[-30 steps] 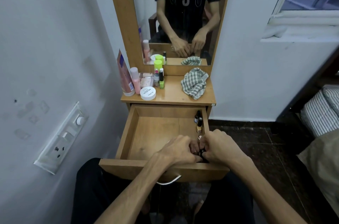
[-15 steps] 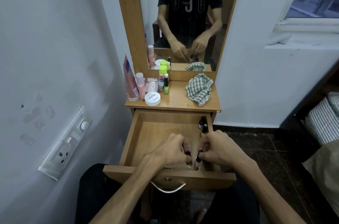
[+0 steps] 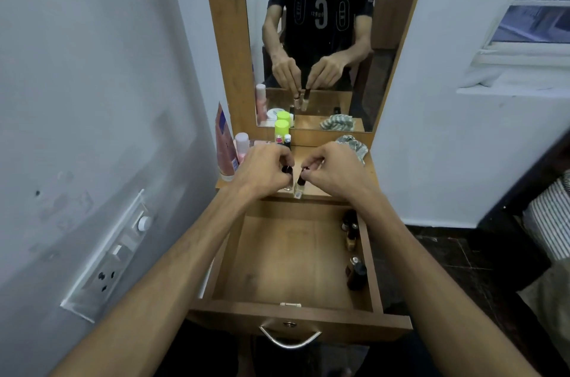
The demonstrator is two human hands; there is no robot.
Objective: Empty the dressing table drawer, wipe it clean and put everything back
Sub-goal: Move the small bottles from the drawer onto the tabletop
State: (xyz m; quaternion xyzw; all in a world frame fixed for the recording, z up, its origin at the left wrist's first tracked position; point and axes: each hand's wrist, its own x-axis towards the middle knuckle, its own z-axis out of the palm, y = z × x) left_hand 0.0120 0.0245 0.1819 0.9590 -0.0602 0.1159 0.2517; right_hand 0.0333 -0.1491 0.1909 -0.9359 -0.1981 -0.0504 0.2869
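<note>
Each hand pinched a small bottle by its dark cap: left hand [image 3: 262, 171], right hand [image 3: 334, 171], probably setting them on the tabletop [image 3: 368, 174] to clear the drawer [image 3: 296, 253].

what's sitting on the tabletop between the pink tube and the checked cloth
In the head view, both hands, left and right, each setting down a small bottle.

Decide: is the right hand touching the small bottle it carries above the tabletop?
Touching. The head view shows the right hand pinching the dark cap of the small bottle.
</note>
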